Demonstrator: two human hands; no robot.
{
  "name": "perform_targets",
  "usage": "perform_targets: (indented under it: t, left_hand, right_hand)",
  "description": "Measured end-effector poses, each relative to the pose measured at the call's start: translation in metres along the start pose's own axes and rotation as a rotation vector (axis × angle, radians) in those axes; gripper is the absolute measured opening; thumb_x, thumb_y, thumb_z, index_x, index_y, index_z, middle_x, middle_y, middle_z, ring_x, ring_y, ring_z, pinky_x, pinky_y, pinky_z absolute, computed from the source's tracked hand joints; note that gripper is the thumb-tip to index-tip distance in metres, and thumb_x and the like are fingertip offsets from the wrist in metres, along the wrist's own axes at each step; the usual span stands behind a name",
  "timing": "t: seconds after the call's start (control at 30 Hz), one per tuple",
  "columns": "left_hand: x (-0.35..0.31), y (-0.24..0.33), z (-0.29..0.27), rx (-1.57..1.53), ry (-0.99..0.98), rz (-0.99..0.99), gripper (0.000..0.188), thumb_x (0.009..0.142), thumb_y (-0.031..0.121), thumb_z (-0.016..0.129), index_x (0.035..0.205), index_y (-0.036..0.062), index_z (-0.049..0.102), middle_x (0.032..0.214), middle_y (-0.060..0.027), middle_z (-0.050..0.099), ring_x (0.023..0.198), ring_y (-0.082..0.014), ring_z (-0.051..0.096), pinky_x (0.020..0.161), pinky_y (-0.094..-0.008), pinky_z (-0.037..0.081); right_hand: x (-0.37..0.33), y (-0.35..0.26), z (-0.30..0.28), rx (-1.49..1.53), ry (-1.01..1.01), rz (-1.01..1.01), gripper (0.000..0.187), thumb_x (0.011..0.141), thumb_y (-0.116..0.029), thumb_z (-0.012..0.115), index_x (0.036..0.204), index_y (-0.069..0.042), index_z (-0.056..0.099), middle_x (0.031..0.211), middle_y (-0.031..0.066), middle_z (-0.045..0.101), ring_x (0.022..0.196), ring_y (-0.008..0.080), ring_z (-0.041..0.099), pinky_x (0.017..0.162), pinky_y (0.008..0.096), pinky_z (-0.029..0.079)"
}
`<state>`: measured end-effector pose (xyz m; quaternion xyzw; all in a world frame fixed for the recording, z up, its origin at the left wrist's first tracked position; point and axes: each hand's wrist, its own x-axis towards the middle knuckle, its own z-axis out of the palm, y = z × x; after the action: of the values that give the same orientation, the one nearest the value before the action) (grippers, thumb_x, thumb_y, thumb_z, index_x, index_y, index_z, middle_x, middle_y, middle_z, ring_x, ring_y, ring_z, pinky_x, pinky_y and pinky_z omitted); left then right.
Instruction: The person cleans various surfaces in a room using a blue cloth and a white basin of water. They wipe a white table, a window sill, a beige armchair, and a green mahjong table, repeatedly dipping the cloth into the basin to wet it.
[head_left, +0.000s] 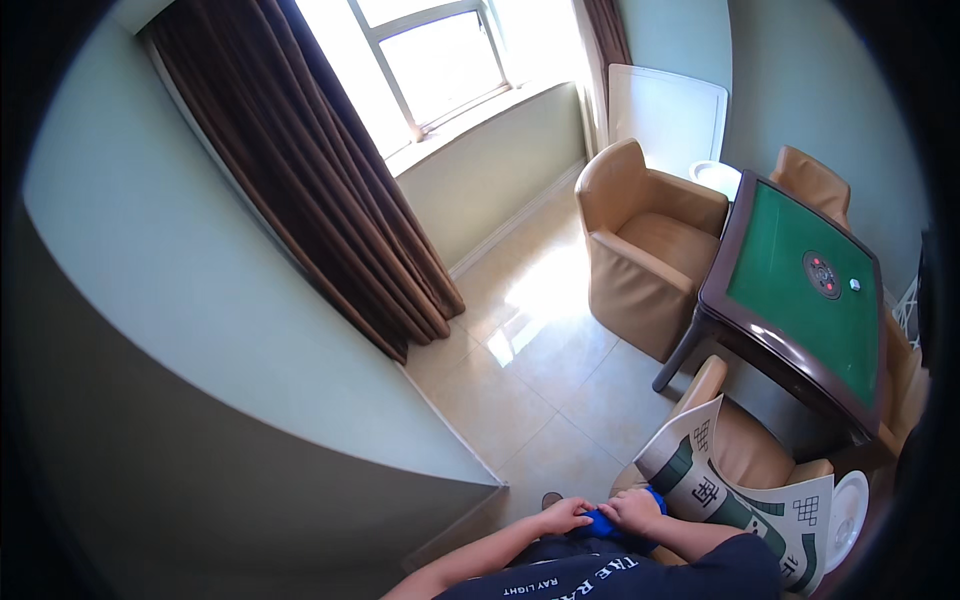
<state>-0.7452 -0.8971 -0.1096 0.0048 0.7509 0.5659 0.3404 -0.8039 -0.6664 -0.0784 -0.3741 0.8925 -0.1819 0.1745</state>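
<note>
Holding a blue item (600, 524), both hands (634, 510) close together.

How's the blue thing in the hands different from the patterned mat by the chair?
The blue thing looks plain and bright; the mat is pale with dark patterns. The blue thing is held by the left hand and right hand, while the bigger-looking mat spreads over the chair. Both look bendy.
</note>
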Motion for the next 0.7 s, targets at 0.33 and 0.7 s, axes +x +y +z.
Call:
perform_targets:
  t: [0.33,0.7]
  left_hand:
    - [0.061,-0.009,-0.182,0.553,0.075,-0.08,0.03,0.077,0.024,0.07,0.102,0.0077,0.07,0.1,-0.0196,0.071,0.094,-0.0353,0.068,0.081,-0.045,0.054]
    - [0.127,-0.021,-0.38,0.346,0.316,0.05,0.029,0.085,0.022,0.071,0.107,0.0076,0.059,0.099,-0.0192,0.067,0.096,-0.0368,0.065,0.082,-0.0445,0.051]
  right_hand:
    - [0.168,-0.031,-0.016,0.167,0.082,0.167,0.031,0.094,-0.042,0.06,0.107,-0.018,0.075,0.1,0.0135,0.07,0.1,0.0344,0.064,0.084,0.0485,0.05]
    - [0.378,0.049,-0.016,-0.045,0.099,0.259,0.025,0.08,-0.016,0.067,0.104,-0.013,0.071,0.106,0.0145,0.062,0.103,0.0372,0.058,0.088,0.0485,0.049]
